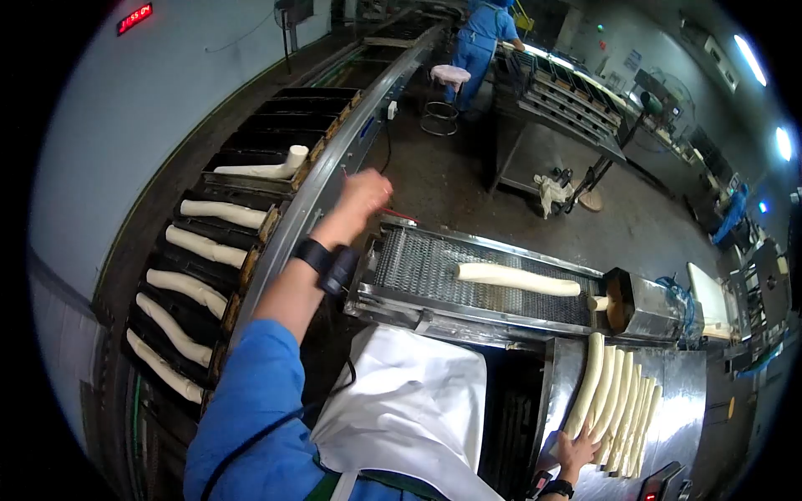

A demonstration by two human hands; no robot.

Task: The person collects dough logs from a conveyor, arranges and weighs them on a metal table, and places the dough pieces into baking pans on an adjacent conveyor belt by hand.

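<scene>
My left hand [365, 193] is raised over the rail of the pan conveyor, its fingers curled in with nothing visible in them. Just left of it, a dough roll [259, 170] lies partly in a dark baking pan [280, 185], its near end bent upward. At lower right my right hand [576, 449] is on the lower end of the leftmost dough roll [588, 388], fingers around it. Several more dough rolls [631, 417] lie side by side on the steel table [681, 401]. A single dough roll [518, 278] rests on the mesh belt [418, 263].
Several pans with dough rolls [188, 288] line the pan conveyor at left, with dark pans [292, 121] beyond. A metal housing [660, 313] closes the mesh belt's right end. Further off are a stool [451, 77], a co-worker in blue [476, 50] and a tray rack [568, 100].
</scene>
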